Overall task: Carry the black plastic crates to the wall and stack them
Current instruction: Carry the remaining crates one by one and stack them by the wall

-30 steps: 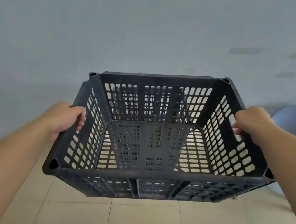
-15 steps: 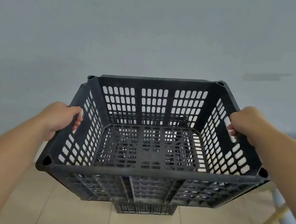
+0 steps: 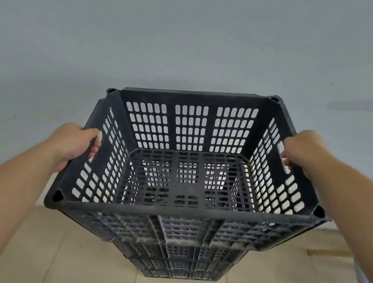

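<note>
The black crate (image 3: pixel 181 216) is held level, mouth upward, its long axis seemingly running from the left hand (image 3: pixel 74 143) to the right hand (image 3: pixel 306 150). Slotted walls and a gridded base are seen. Each end-wall handle slot is gripped by curled fingers. Below the fingers a second crate (image 3: pixel 180 266) is seen; contact cannot be told

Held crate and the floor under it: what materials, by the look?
The crate looks like moulded black plastic, matt, ribs scuffed grey: uniform slotted walls and moulded corner sockets suggest it. The floor is probably smooth beige tile, going by the straight joint lines; vinyl is possible.
</note>
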A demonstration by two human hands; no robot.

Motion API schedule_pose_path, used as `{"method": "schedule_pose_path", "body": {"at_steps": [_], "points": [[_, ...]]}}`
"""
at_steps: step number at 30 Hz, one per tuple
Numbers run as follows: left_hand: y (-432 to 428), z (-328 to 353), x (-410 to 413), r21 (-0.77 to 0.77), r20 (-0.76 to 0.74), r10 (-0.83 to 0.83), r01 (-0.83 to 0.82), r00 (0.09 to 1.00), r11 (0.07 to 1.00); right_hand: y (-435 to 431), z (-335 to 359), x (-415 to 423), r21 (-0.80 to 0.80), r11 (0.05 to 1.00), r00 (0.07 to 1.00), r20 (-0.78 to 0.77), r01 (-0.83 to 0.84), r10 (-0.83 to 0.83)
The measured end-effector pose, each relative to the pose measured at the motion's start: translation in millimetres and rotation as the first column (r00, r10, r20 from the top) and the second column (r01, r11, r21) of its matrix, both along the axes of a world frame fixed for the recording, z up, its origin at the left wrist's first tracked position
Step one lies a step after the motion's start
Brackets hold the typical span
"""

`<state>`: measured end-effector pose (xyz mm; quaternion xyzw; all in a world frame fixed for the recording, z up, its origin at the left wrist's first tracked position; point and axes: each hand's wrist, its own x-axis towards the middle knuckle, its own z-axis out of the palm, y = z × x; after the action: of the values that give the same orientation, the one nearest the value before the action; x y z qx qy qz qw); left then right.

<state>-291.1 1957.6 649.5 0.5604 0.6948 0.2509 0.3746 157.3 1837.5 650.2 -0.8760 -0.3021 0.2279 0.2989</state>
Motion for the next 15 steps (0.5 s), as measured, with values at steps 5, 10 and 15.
{"method": "schedule_pose_path", "body": {"at_steps": [5,10,15], "points": [[34,-8,8,-0.04,-0.012,-0.002,0.002,1.0,0.999,31,-10,4,-0.06,0.998,1.0,0.023,-0.003,0.004],[59,-17,13,-0.053,-0.043,-0.026,0.023,0.999,0.998,56,-18,7,-0.125,0.992,0.992,0.114,-0.033,0.047],[72,-27,13,-0.099,-0.076,-0.063,0.056,0.995,0.994,72,-21,9,-0.371,0.909,0.921,0.255,-0.188,0.295]]}}
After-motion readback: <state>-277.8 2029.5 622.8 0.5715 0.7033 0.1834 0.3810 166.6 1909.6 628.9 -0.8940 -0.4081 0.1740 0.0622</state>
